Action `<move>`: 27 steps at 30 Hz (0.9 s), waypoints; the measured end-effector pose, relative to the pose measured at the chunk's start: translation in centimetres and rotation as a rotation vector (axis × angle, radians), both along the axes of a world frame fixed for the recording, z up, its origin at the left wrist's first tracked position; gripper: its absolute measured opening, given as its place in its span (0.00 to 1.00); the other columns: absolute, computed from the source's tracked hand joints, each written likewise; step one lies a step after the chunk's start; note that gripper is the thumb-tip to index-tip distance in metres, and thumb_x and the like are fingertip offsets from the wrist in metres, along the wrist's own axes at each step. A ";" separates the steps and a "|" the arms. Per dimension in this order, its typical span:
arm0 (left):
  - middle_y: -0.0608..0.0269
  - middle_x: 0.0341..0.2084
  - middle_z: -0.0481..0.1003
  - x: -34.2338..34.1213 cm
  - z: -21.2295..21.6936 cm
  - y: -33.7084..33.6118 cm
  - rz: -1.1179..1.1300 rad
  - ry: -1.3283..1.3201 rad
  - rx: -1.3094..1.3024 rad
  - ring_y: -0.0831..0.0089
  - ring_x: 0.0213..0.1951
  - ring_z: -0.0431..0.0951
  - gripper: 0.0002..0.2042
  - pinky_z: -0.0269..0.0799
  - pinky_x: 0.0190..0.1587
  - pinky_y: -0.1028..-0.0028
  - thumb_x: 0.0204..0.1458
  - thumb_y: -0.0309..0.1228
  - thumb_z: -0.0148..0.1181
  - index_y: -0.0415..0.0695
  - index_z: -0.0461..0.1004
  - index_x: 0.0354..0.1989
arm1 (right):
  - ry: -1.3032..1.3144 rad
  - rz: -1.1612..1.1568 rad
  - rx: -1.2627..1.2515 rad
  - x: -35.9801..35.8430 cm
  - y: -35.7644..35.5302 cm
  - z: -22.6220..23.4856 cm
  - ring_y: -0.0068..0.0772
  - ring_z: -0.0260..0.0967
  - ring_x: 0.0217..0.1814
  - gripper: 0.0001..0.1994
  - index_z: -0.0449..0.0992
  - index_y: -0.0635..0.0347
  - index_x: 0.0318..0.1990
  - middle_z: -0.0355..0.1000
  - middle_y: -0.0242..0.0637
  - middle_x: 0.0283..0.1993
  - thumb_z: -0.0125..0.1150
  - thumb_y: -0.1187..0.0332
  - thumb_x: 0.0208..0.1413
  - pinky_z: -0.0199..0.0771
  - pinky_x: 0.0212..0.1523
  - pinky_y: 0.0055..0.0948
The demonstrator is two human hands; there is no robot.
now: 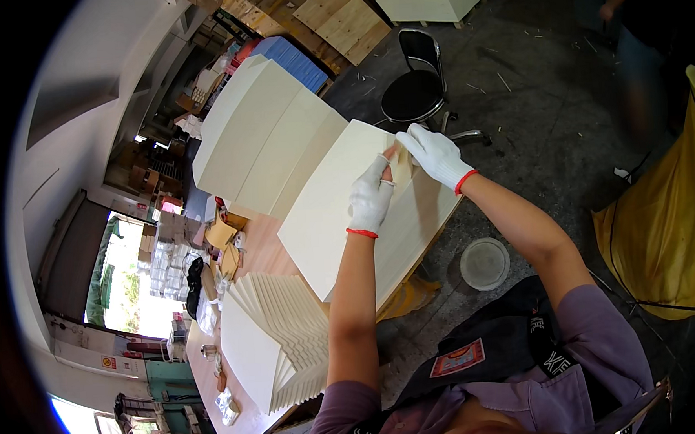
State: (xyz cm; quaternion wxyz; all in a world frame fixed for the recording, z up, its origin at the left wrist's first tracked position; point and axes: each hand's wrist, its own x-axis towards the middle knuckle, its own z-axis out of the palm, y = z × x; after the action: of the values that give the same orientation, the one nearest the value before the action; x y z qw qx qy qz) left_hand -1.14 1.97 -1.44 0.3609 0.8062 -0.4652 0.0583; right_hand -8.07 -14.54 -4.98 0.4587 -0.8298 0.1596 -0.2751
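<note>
Working with both hands at the far end of a large stack of flat, pale-cream sheets [328,214].
Best done, probably, by steadying with the white-gloved, red-cuffed left grip [370,196] and pressing lightly with the matching right grip [439,159], sparing the edges. Lying right beneath both, apparently on the wood-grain surface [264,241]; impossible to tell whether closed on anything with either grip.

Board top [324,218] free left of hands [372,200]; tall cream stack [265,135] blocks beyond; fanned sheets [295,338] crowd near bench [249,433] end; floor [540,136] side free, chair [412,93] ahead.
</note>
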 end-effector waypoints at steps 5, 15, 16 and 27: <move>0.56 0.32 0.78 -1.0 1.5 -0.5 0.080 0.128 0.229 0.71 0.30 0.78 0.12 0.73 0.39 0.71 0.56 0.32 0.61 0.48 0.77 0.48 | 0.008 -0.024 -0.004 0.0 -0.2 -0.4 0.57 0.74 0.41 0.23 0.69 0.56 0.39 0.75 0.50 0.33 0.40 0.44 0.67 0.68 0.41 0.49; 0.56 0.35 0.80 0.0 0.0 -0.6 0.097 0.066 0.227 0.68 0.30 0.81 0.18 0.75 0.38 0.68 0.51 0.32 0.67 0.53 0.77 0.51 | -0.048 -0.017 0.007 -0.2 -0.4 -0.7 0.56 0.73 0.41 0.22 0.70 0.56 0.39 0.74 0.49 0.32 0.42 0.45 0.66 0.68 0.40 0.49; 0.56 0.37 0.80 -0.3 -0.2 -0.8 0.068 -0.047 0.220 0.65 0.33 0.81 0.19 0.76 0.40 0.67 0.51 0.31 0.65 0.54 0.77 0.53 | -0.061 -0.014 0.013 -0.3 -0.6 -0.8 0.56 0.73 0.41 0.22 0.70 0.56 0.38 0.74 0.49 0.32 0.42 0.45 0.66 0.68 0.40 0.49; 0.60 0.49 0.78 -0.7 -0.3 -0.3 0.069 -0.227 0.252 0.55 0.45 0.80 0.21 0.76 0.48 0.63 0.51 0.32 0.59 0.59 0.75 0.56 | 0.175 0.057 -0.470 -2.1 -3.3 -1.0 0.46 0.75 0.36 0.24 0.74 0.54 0.35 0.75 0.41 0.31 0.51 0.40 0.59 0.72 0.36 0.45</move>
State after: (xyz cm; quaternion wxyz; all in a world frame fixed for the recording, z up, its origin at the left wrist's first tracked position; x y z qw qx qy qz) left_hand -1.86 1.68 -1.72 0.1998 0.8488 -0.4786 0.1026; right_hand -10.15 -17.85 -5.94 0.2450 -0.9384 0.1068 -0.2190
